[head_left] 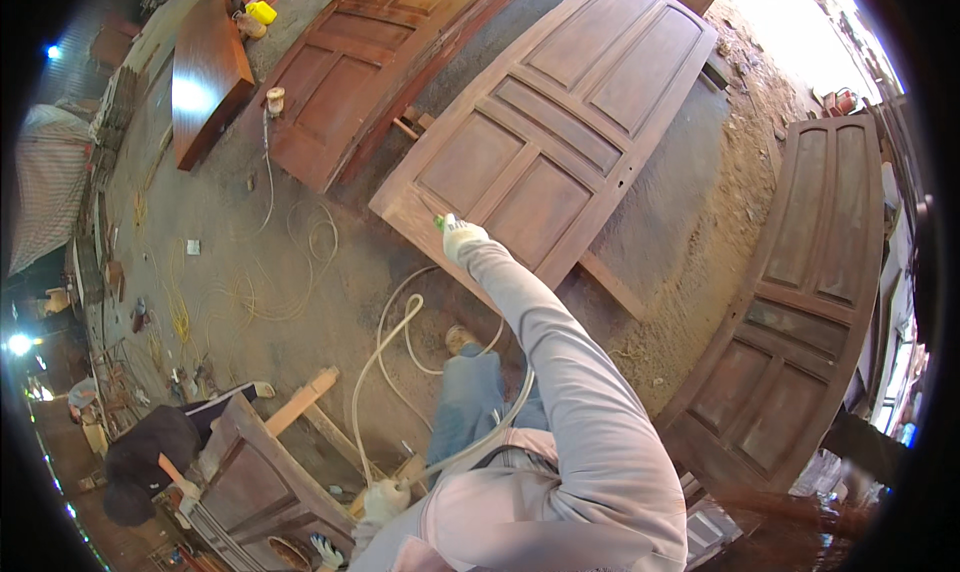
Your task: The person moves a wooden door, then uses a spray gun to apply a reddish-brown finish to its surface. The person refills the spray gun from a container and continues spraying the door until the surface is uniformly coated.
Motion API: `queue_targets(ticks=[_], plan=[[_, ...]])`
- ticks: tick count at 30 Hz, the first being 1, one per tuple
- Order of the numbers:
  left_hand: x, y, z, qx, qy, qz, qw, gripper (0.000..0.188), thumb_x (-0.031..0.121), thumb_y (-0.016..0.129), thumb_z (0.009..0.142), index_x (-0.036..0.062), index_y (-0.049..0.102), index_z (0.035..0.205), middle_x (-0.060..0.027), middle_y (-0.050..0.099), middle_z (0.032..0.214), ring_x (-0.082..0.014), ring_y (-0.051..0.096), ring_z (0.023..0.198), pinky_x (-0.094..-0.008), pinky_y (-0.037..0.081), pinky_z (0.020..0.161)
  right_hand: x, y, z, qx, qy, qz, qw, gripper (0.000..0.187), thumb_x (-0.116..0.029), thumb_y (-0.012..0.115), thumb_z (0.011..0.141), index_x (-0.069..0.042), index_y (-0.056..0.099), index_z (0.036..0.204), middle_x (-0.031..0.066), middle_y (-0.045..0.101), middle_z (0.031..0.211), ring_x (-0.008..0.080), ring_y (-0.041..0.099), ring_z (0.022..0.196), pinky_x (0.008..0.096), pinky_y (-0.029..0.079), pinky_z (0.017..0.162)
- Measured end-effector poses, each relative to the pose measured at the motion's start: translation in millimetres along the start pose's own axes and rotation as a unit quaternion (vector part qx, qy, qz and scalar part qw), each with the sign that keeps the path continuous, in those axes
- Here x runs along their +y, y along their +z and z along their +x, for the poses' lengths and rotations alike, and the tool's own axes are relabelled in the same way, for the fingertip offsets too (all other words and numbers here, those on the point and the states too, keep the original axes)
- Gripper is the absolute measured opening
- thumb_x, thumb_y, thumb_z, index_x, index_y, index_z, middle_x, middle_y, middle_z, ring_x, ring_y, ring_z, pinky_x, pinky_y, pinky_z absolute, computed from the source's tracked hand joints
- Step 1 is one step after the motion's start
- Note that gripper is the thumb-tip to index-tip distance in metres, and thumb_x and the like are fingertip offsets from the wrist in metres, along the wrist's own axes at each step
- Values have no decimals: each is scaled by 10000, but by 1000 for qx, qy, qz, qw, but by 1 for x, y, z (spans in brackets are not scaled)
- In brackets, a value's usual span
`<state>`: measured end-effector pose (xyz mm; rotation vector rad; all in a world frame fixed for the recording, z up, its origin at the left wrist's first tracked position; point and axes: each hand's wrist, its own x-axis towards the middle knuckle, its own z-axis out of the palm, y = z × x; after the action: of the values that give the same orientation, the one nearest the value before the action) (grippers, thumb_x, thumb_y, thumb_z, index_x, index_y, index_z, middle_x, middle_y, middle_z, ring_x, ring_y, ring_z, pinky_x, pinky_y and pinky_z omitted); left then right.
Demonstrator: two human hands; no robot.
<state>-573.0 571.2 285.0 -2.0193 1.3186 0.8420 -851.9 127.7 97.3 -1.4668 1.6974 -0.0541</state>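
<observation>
My right hand (463,239), in a pale glove, reaches out over the near left corner of a brown panelled wooden door (510,132). Its fingers are closed around a small green thing (439,221), mostly hidden, at the door's surface. Low by my left side, my left hand (386,499), gloved too, is closed on a pale hose (362,397). From there the hose loops up toward the door and also runs across my body. The door lies flat, raised on wooden supports (612,285).
Left of it lies a redder door (350,67), with a cup-like container (275,96) on a hose at its edge. Another door (790,302) leans at right. Coiled hoses (265,297) cover the floor. At lower left a co-worker (160,457) bends over a wooden panel (250,482).
</observation>
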Motion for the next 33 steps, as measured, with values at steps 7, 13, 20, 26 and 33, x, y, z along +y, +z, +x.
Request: queue_targets(ticks=[7,13,20,26,33], plan=[[-8,-20,48,-62,96,-25,993,389,459,587,829,103,743,843,-192,684,819,-372,669,831,-473,516,756,57,-118,137,188,217,90,954,532,-477,290,1010,-90,620,1168,211,647,1169,341,617,1117,444,483,943],[-82,-9,110,-85,184,-57,978,336,423,614,811,109,731,842,-181,685,819,-370,664,834,-470,513,742,134,-63,54,118,126,-91,981,398,-336,323,1003,-47,568,1126,218,674,1072,366,651,1020,476,513,874],[-56,-52,150,-26,156,-140,978,298,276,558,859,9,679,807,-246,627,747,-408,644,740,-485,473,660,182,-20,-43,-100,251,-98,958,423,-295,357,999,-13,489,1286,228,581,1279,340,572,1194,444,441,1014],[56,-109,152,-101,92,-149,979,322,265,539,873,-31,644,800,-268,585,712,-395,635,683,-471,436,609,276,-98,-12,31,308,-59,949,382,-276,313,1015,-38,545,1202,226,631,1190,368,605,1133,452,479,942],[267,-139,112,-53,79,-198,976,304,275,561,867,-5,658,797,-239,622,733,-343,648,702,-415,450,613,389,-251,76,67,321,-30,944,373,-250,316,1006,-64,540,1238,230,619,1207,383,605,1125,451,478,958]])
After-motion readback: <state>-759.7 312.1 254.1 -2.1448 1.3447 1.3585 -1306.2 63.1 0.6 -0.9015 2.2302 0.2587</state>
